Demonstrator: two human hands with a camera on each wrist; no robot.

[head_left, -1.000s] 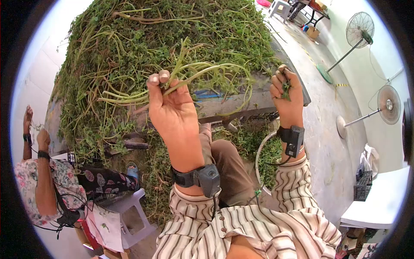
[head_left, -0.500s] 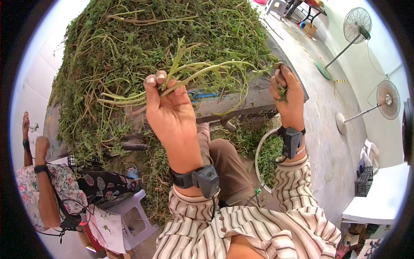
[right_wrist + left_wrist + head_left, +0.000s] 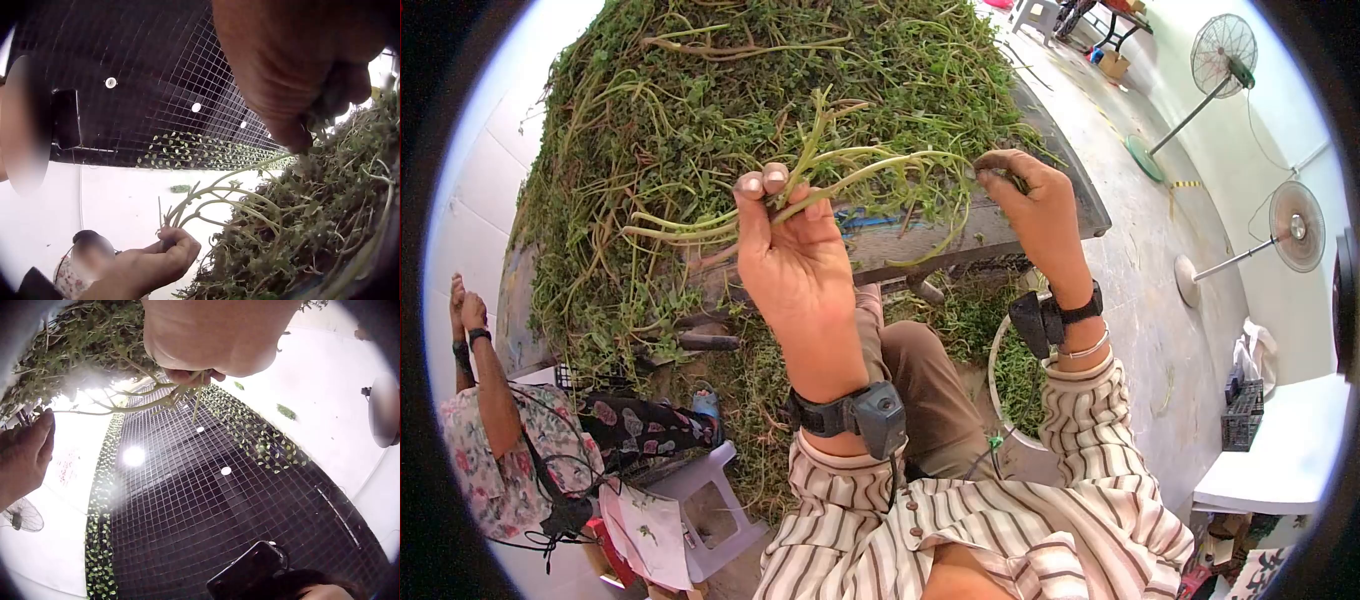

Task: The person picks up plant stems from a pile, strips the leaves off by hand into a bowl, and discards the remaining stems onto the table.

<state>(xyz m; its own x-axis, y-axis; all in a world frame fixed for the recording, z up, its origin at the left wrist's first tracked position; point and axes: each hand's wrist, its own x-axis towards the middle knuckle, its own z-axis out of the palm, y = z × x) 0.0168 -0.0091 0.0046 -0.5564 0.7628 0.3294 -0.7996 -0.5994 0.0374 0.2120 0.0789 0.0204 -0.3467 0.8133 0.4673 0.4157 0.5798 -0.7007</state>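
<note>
- We see the bunch of stems (image 3: pixel 892 161) held above the near edge of the table (image 3: pixel 1000 222), in front of the heap of greens (image 3: pixel 720 110).
- Its long axis runs sideways across our head view, rising slightly from the bare ends at the left to the thin end of the longest stem at the right.
- One forked shoot points away from us, over the heap, and another stem curves down past the table's edge.
- We find the left hand (image 3: pixel 802 250) palm up, its forearm reaching away from the body; thumb and fingers pinch the bunch near its thicker ends.
- The right hand (image 3: pixel 1040 205) is bent at the wrist so that its fingers point left; thumb and forefinger pinch the thin end of the longest stem.
- In the right wrist view we also make out dark green leaves by the right fingers, too shadowed to tell more.
- The stems look pale green, smooth and branching, with pinkish-brown tints toward the thicker ends and small leaves hanging below the middle.
- We see a wrist camera (image 3: pixel 882 416) on the left forearm, and striped sleeves (image 3: pixel 840 480) pushed up on both arms.
</note>
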